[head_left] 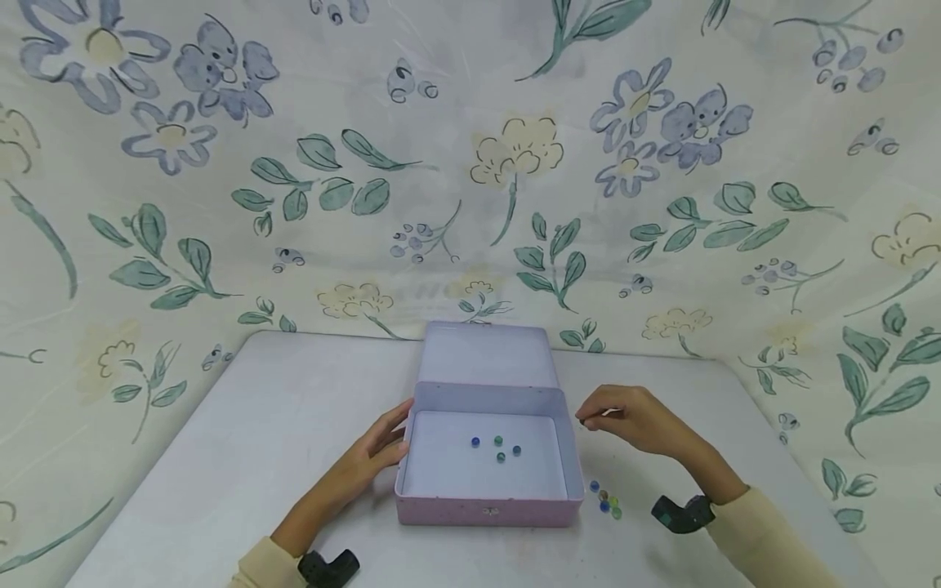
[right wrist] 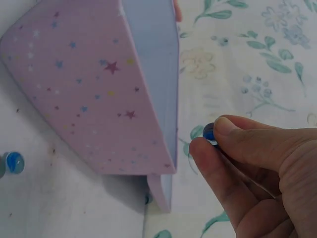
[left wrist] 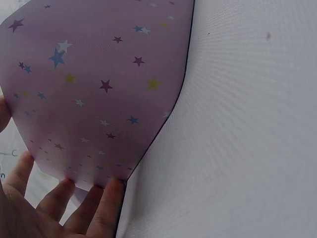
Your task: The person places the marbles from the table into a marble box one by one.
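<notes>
A lilac tin box (head_left: 441,513) stands on the table with its lid (head_left: 485,354) tipped back. Its outside carries small printed stars. Several glass marbles (head_left: 475,442), blue and green, lie on its floor. My left hand (head_left: 371,451) rests against the box's left side, its fingertips (left wrist: 115,188) touching the starred wall. Just off the right wall, my right hand (head_left: 628,418) pinches a blue marble (right wrist: 208,132) between thumb and forefinger, at about rim height.
A small cluster of marbles (head_left: 615,502), blue, yellow-green and brownish, lies on the white table (head_left: 294,392) close to the box's front right corner. A flowered cloth (head_left: 456,196) hangs behind the table and along its sides.
</notes>
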Tool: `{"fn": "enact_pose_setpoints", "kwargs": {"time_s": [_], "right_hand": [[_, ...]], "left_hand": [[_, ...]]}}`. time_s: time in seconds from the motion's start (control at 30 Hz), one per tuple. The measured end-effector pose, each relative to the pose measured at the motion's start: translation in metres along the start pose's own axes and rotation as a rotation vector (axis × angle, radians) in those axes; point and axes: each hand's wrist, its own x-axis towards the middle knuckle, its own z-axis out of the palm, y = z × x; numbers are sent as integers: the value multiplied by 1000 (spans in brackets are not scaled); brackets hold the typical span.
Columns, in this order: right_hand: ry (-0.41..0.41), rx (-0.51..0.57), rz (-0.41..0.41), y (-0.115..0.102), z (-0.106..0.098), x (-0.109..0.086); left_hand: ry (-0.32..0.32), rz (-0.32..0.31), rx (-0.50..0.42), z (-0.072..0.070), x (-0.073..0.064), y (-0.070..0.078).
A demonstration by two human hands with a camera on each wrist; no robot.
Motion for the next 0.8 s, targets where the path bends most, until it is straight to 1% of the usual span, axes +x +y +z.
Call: {"fn": "enact_pose_setpoints", "kwargs": {"time_s": [0.17, 0.33, 0.5, 0.8], "right_hand": [[-12, 18, -20, -9, 3, 13], [-20, 10, -36, -18, 6, 26], [-29, 6, -62, -23, 10, 37], [-65, -37, -106, -31, 14, 58]], "left_hand": [[-1, 5, 3, 0, 0, 1], [0, 9, 0, -1, 0, 1], [-13, 8, -7, -1, -1, 1], [-12, 2, -13, -1, 0, 0]]}}
